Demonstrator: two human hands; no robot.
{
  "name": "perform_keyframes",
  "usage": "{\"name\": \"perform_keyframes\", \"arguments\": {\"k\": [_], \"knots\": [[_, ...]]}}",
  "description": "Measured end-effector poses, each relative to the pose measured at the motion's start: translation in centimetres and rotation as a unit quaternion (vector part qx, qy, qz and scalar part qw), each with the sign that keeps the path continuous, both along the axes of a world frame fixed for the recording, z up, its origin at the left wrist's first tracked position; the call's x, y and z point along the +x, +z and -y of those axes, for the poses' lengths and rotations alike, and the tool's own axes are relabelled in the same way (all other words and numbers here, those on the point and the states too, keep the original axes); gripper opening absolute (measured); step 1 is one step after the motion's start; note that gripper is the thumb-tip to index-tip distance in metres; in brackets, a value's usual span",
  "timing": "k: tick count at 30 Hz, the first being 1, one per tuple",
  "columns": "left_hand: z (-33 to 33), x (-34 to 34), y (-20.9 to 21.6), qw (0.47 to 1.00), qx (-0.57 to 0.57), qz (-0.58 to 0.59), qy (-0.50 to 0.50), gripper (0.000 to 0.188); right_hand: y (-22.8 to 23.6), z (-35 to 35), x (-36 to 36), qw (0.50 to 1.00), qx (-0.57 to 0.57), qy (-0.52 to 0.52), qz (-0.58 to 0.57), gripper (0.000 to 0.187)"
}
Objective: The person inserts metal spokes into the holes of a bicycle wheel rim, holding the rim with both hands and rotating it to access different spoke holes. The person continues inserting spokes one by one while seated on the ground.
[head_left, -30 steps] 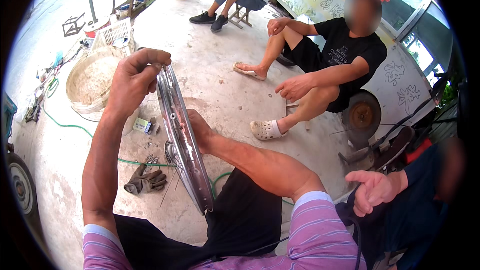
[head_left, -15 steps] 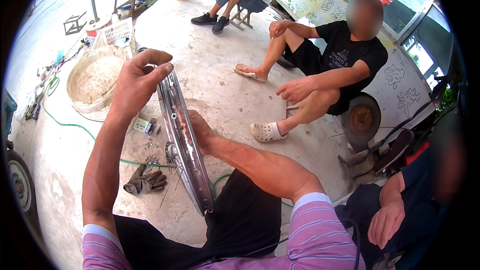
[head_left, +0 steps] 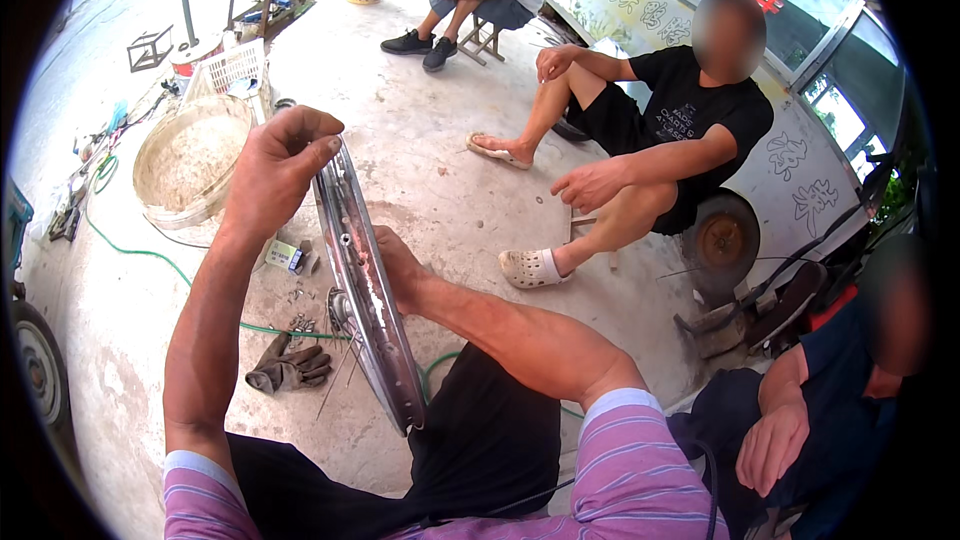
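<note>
A bare metal wheel rim (head_left: 368, 275) stands tilted in front of me, its lower end against my dark trouser leg. A hub (head_left: 340, 310) and a few thin spokes (head_left: 330, 375) show at its left side. My left hand (head_left: 280, 165) is at the rim's upper end, thumb and forefinger pinched together; whatever lies between them is too small to make out. Against the rim's right side, my right hand (head_left: 398, 270) grips it, with the fingertips hidden behind the metal.
Dark work gloves (head_left: 288, 365), small metal parts (head_left: 302, 323), a small box (head_left: 284, 254) and a green hose (head_left: 150, 252) lie on the concrete. A round basin (head_left: 195, 155) stands at left. Seated people (head_left: 690, 105) are ahead and at right, near a tyre (head_left: 722, 240).
My left thumb and forefinger have come closer together at the rim's top. The rim has shifted very slightly; my right hand keeps nearly the same place.
</note>
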State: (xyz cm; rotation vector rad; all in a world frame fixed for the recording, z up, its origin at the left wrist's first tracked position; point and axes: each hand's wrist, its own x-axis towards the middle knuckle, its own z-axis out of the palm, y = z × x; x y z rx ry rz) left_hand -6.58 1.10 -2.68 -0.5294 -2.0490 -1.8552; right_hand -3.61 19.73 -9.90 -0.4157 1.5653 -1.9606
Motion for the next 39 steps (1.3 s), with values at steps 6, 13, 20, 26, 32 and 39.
{"name": "perform_keyframes", "arguments": {"k": [6, 13, 20, 26, 32, 39], "knots": [[-0.1, 0.7, 0.7, 0.999, 0.016, 0.031, -0.024, 0.019, -0.1, 0.4, 0.2, 0.998, -0.024, -0.045, 0.022, 0.031], [-0.4, 1.4, 1.0, 0.998, -0.03, 0.059, -0.011, 0.03, -0.9, 0.3, -0.1, 0.995, -0.075, -0.013, 0.059, 0.025], [-1.0, 1.8, 0.4, 0.996, -0.083, 0.014, 0.01, 0.035, -2.7, 0.5, -1.2, 0.993, -0.073, 0.0, 0.093, 0.023], [-0.9, 1.4, -0.5, 0.997, -0.08, -0.013, -0.014, 0.029, -4.2, 1.3, -1.4, 0.999, -0.019, -0.027, 0.018, 0.028], [-0.1, 1.7, -1.2, 0.987, -0.151, -0.06, 0.013, 0.024, -4.8, 2.5, -0.7, 0.993, -0.042, -0.042, 0.101, 0.028], [1.2, 1.8, -2.2, 0.995, -0.058, -0.043, -0.062, 0.024, -6.4, 1.4, -1.4, 0.995, 0.034, 0.075, -0.048, 0.033]]}}
